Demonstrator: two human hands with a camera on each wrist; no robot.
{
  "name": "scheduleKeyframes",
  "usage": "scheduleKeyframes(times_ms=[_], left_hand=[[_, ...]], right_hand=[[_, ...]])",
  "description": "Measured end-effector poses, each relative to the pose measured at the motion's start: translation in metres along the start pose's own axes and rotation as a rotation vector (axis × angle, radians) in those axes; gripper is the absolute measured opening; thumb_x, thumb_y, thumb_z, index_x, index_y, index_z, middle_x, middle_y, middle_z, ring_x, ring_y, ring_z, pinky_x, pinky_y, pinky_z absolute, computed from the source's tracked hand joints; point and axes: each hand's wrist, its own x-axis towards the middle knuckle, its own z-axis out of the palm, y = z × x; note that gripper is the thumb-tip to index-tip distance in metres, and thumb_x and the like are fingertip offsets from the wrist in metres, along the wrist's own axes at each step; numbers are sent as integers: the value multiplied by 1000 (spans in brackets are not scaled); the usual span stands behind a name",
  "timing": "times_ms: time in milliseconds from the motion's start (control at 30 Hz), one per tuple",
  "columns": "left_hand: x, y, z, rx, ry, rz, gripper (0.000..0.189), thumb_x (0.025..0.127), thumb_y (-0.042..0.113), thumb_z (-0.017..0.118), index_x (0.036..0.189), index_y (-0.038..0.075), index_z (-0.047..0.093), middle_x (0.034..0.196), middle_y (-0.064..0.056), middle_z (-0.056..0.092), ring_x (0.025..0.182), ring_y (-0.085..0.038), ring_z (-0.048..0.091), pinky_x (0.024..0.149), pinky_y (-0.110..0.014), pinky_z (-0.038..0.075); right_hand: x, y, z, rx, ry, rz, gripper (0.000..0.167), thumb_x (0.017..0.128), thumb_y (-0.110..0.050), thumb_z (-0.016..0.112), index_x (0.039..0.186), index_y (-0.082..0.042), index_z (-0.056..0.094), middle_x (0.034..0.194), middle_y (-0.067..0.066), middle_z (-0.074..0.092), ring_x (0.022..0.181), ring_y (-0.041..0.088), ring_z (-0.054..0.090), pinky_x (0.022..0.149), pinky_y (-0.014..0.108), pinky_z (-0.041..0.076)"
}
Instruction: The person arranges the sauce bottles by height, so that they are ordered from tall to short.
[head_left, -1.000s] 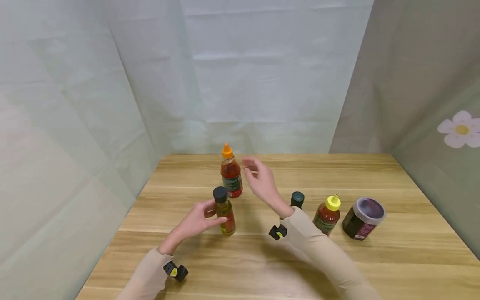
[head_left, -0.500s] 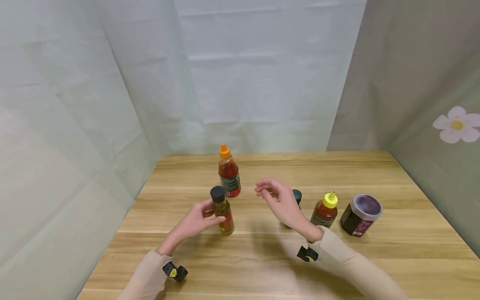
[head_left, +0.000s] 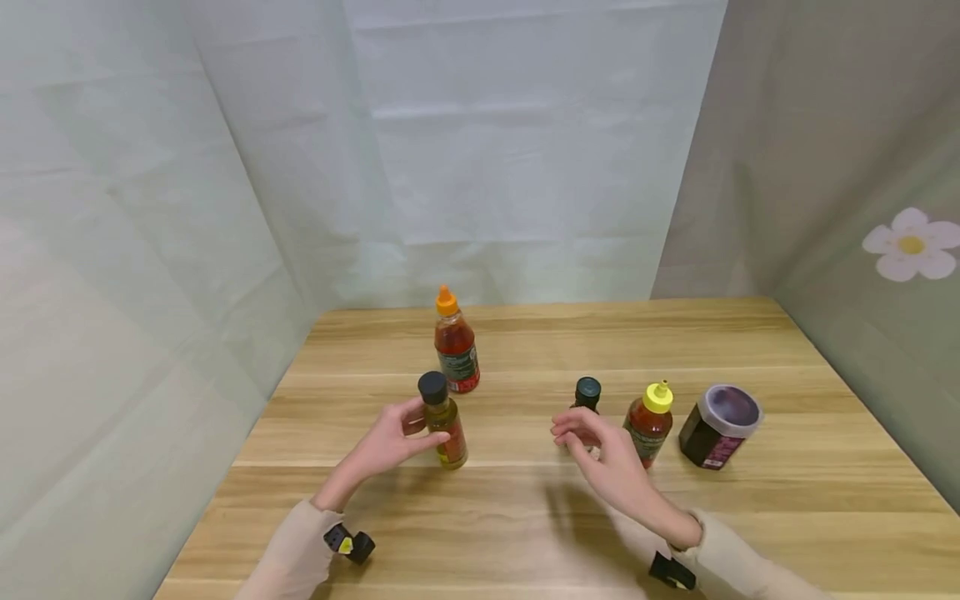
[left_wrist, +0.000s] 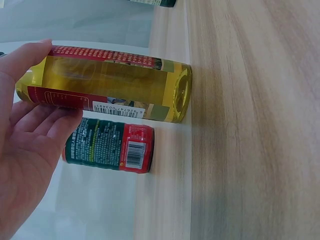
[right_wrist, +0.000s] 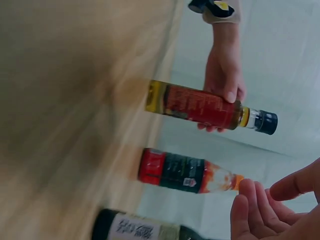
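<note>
My left hand [head_left: 392, 439] grips a yellow oil bottle [head_left: 448, 437] with a black cap and a red label, thumb on one side and fingers on the other. The bottle stands nearly upright; its base [left_wrist: 183, 95] shows in the left wrist view. My right hand [head_left: 609, 467], fingers loosely bent and holding nothing, hovers in front of a dark bottle [head_left: 587, 392] with a dark green cap, partly hiding it. In the right wrist view, a gap separates the right fingertips [right_wrist: 248, 187] from that dark bottle [right_wrist: 137, 227].
Behind the oil bottle stands a red sauce bottle [head_left: 457, 354] with an orange nozzle cap. To the right are a yellow-capped sauce bottle [head_left: 649, 423] and a dark jar [head_left: 718, 427] with a translucent lid. Pale cloth [head_left: 517, 167] hangs behind the wooden table [head_left: 480, 542].
My right hand has moved right and nearer to me, from beside the orange-capped bottle to the front of the dark bottle. The left hand keeps its grip on the oil bottle, almost still.
</note>
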Motion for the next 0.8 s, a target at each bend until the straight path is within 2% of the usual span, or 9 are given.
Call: scheduleKeyframes(times_ms=[133, 267, 400, 500, 633, 733, 800], left_hand=[[-1, 0, 0, 9, 0, -5, 54, 89, 23, 71, 135, 3, 53, 128, -20, 62, 118, -36, 60, 97, -45, 52], [0, 0, 1, 8, 15, -2, 54, 88, 23, 72, 135, 5, 53, 127, -18, 63, 117, -36, 61, 96, -45, 53], [-1, 0, 1, 12, 32, -8, 53, 87, 23, 73, 134, 5, 54, 126, -18, 64, 117, -36, 61, 95, -46, 53], [-2, 0, 0, 15, 32, -15, 53, 88, 24, 72, 134, 5, 54, 126, -18, 64, 117, -36, 61, 95, -45, 53], [-2, -1, 1, 20, 22, -13, 53, 88, 25, 72, 134, 6, 54, 126, -18, 64, 117, -36, 61, 96, -44, 53], [-1, -1, 1, 19, 16, -5, 53, 88, 25, 71, 135, 7, 54, 126, -18, 64, 117, -35, 61, 96, -43, 53], [-1, 0, 1, 6, 20, -6, 53, 88, 24, 72, 135, 8, 53, 127, -17, 64, 118, -35, 60, 96, -44, 53]], right_hand=[[-12, 7, -9, -73, 30, 13, 27, 88, 9, 59, 105, -10, 65, 92, 2, 72, 82, 12, 69, 73, 23, 58], [-17, 10, -18, -186, 27, 62, 27, 84, 9, 62, 108, -3, 64, 95, 8, 72, 85, 19, 69, 73, 27, 59], [-18, 9, -22, -331, -12, 111, 35, 82, 5, 65, 117, 2, 60, 101, 13, 69, 89, 22, 67, 77, 36, 59], [-18, 9, -22, -420, -72, 146, 49, 84, -1, 67, 129, 6, 51, 112, 20, 65, 98, 28, 65, 84, 43, 58], [-18, 11, -20, -454, -174, 209, 72, 88, -8, 66, 146, 10, 27, 135, 32, 48, 120, 43, 54, 99, 53, 49], [-17, 16, -19, -410, -188, 227, 82, 89, -7, 65, 149, 11, 13, 145, 38, 33, 131, 50, 40, 105, 59, 41], [-14, 19, -17, -370, -178, 229, 84, 89, -6, 65, 150, 11, 10, 149, 39, 26, 136, 51, 33, 108, 61, 36]])
